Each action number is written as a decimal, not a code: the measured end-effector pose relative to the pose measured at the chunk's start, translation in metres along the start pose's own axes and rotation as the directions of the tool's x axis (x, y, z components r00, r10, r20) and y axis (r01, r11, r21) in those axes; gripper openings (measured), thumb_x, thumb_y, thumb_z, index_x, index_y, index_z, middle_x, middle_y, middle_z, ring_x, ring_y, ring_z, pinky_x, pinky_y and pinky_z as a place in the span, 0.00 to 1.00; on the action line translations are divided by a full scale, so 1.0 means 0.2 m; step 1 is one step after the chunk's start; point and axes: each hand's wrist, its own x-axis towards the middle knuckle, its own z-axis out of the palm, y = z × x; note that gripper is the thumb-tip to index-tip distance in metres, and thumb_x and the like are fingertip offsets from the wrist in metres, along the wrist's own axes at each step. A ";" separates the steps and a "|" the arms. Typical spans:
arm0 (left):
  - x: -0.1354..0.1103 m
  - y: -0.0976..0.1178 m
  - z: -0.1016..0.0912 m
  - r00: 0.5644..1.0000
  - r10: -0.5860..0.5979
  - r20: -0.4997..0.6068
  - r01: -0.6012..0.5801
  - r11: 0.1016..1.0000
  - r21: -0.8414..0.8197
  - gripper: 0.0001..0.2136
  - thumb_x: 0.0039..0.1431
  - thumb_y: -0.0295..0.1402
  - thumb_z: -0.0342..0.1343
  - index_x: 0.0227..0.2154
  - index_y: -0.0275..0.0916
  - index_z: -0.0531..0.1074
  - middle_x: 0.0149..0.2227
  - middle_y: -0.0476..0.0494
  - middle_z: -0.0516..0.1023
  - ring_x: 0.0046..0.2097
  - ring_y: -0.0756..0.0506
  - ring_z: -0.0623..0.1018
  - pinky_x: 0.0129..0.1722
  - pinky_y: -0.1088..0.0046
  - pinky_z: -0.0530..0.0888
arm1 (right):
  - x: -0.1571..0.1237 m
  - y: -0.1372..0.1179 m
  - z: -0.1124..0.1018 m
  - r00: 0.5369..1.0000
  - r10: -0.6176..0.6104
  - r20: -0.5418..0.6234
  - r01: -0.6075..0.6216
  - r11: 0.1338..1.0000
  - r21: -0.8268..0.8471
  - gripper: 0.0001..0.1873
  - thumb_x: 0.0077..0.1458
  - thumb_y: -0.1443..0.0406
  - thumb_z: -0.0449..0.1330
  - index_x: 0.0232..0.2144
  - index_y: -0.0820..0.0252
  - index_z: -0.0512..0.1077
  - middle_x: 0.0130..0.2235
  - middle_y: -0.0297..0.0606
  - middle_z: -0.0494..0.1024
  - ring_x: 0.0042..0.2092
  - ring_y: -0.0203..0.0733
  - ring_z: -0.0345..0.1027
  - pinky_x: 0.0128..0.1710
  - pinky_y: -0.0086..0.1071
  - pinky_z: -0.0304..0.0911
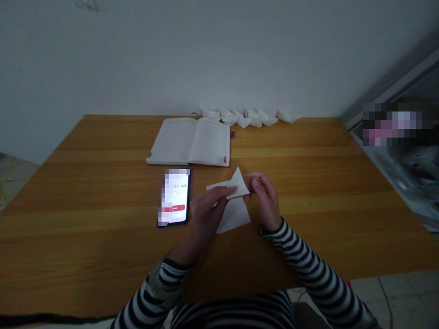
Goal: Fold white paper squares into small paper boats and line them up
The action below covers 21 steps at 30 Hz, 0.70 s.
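Wdn tbl (308,192) by pale wall (219,55).

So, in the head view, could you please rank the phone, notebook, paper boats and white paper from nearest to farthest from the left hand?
1. White paper: held by the left hand.
2. Phone: close by, on the hand's left.
3. Notebook: lying open beyond the phone.
4. Paper boats: by the wall, along the table's back edge.

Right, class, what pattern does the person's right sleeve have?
The right sleeve has dark and whitish stripes, seen best in the head view.
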 end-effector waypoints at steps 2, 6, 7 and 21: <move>0.00 0.01 0.00 0.995 -0.094 -0.035 0.093 0.995 -0.041 0.09 0.55 0.23 0.63 0.35 0.43 0.81 0.34 0.48 0.85 0.34 0.48 0.84 0.36 0.76 0.80 | 0.01 -0.01 -0.02 0.993 -0.100 0.056 0.104 0.993 -0.064 0.13 0.61 0.61 0.59 0.48 0.52 0.73 0.36 0.35 0.76 0.35 0.38 0.71 0.36 0.31 0.67; 0.00 0.02 0.00 0.980 -0.189 -0.070 0.180 0.977 -0.117 0.06 0.52 0.25 0.66 0.31 0.42 0.80 0.30 0.50 0.84 0.31 0.50 0.83 0.33 0.78 0.79 | 0.02 -0.02 -0.05 0.943 -0.263 0.204 0.302 0.934 -0.193 0.12 0.57 0.66 0.63 0.44 0.50 0.79 0.43 0.39 0.79 0.44 0.44 0.73 0.44 0.39 0.69; -0.01 0.02 0.00 0.979 -0.195 -0.065 0.186 0.975 -0.121 0.05 0.52 0.25 0.66 0.31 0.42 0.80 0.30 0.50 0.84 0.31 0.50 0.83 0.33 0.78 0.79 | 0.02 -0.03 -0.06 0.934 -0.295 0.202 0.334 0.921 -0.200 0.12 0.56 0.67 0.64 0.42 0.49 0.80 0.42 0.39 0.80 0.43 0.44 0.74 0.44 0.39 0.69; 0.05 0.08 0.03 0.857 -0.513 -0.039 0.473 0.816 -0.332 0.03 0.48 0.27 0.68 0.26 0.41 0.81 0.30 0.48 0.84 0.32 0.48 0.83 0.36 0.73 0.81 | -0.01 0.00 0.02 0.981 -0.190 -0.050 0.183 0.976 -0.114 0.03 0.50 0.67 0.69 0.30 0.55 0.79 0.33 0.35 0.82 0.36 0.39 0.76 0.38 0.34 0.72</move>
